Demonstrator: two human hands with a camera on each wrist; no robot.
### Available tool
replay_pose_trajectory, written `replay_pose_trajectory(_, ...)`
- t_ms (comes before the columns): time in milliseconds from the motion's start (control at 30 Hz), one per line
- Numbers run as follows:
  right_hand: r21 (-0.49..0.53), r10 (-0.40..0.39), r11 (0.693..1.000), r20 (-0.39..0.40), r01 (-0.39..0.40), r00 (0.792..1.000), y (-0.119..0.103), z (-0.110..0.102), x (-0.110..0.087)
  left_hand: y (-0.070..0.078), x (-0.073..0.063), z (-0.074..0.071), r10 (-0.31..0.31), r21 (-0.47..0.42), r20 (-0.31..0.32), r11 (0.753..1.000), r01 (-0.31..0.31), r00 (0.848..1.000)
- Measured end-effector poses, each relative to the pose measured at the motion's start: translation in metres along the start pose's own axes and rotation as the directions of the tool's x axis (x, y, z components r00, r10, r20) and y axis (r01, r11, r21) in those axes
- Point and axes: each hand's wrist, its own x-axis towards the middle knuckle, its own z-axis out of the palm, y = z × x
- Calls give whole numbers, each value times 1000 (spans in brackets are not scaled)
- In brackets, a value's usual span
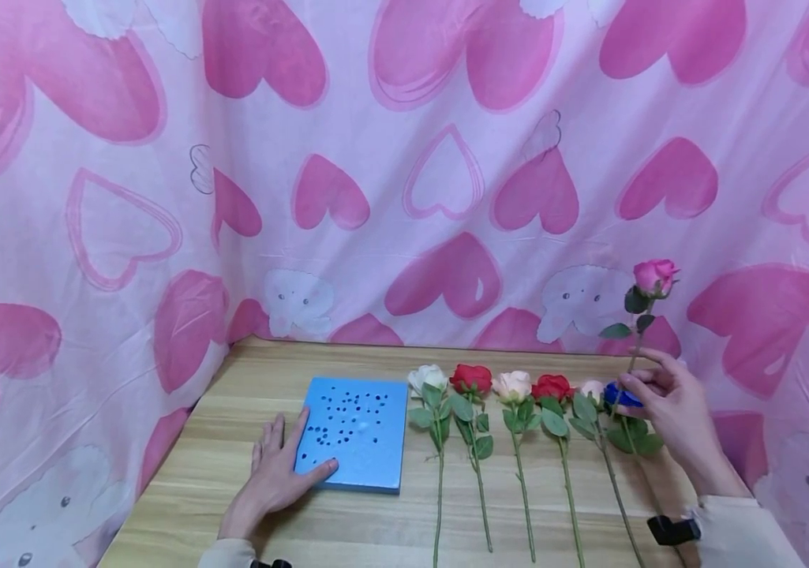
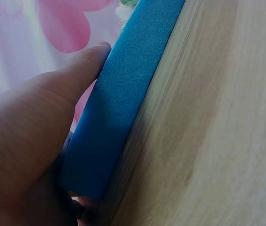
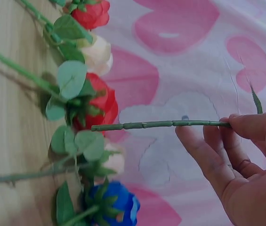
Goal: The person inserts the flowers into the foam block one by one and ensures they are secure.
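My right hand pinches the green stem of a pink rose between thumb and fingers. The rose is upright above the table, its bloom over the hand. In the right wrist view, the bare lower stem sticks out past the fingers, its cut end free. My left hand rests at the left side of a blue foam block with many small holes in its top. The thumb lies over the block's upper edge in the left wrist view; the other fingers are mostly hidden there.
To the right of the block, several roses lie in a row on the wooden table: white, red, cream, another red, pale pink and blue. A heart-patterned curtain closes off the back and sides.
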Motion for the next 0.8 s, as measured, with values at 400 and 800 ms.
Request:
replay_pose_trajectory(400,-154,-13,988,46,20,999,-3,44,21,-1,-1,1,-1,-3,6,1000,1,1000)
replay_pose_trajectory(800,-128,3,992,115,11,993,-14,84,36,-1,-1,2,-7,4,0,1000,7,1000)
